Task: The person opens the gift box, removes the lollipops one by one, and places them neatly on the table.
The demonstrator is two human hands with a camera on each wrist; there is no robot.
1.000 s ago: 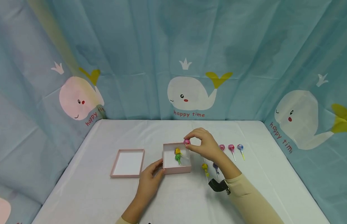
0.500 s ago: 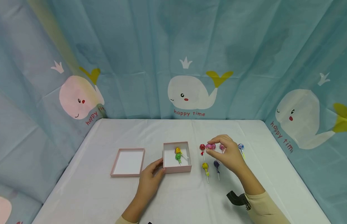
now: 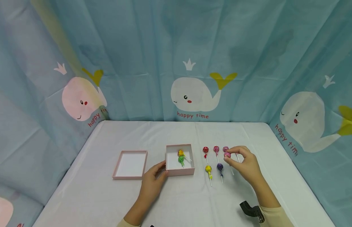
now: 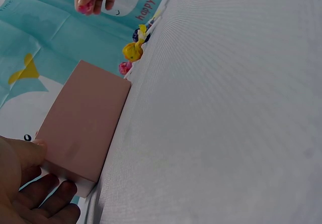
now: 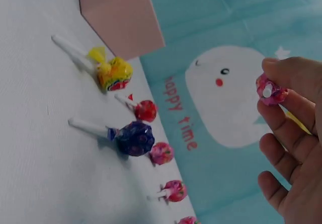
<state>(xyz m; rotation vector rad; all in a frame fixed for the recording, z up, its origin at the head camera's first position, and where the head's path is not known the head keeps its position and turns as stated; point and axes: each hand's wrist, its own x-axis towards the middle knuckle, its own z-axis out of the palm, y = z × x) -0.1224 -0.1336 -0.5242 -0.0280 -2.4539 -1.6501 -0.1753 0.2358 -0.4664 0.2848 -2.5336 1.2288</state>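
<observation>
My right hand (image 3: pixel 248 164) pinches a pink-wrapped lollipop (image 3: pixel 227 154) by its round head, thumb against fingertips, above the right part of the table. In the right wrist view this lollipop (image 5: pixel 271 89) has its stick end facing the camera. The left hand (image 3: pixel 151 181) grips the near left corner of an open pink box (image 3: pixel 180 172), thumb on its front wall. Inside that box lie a yellow lollipop (image 3: pixel 180 152) and a green lollipop (image 3: pixel 181 159). The left wrist view shows the box's outer wall (image 4: pixel 83 123) with the left thumb and fingers at its corner.
Left of the box lies its shallow pink lid (image 3: pixel 130 177). To the right, a red lollipop (image 3: pixel 205 149) and pink lollipops (image 3: pixel 216 148) form a back row, partly behind the right hand. A yellow lollipop (image 3: pixel 208 168) and a purple lollipop (image 3: pixel 220 166) lie nearer. Whale-printed curtains (image 3: pixel 136 63) surround the table.
My right hand has moved from the box's back right corner rightward past the back row, still pinching the pink lollipop. The left hand and box have stayed in place.
</observation>
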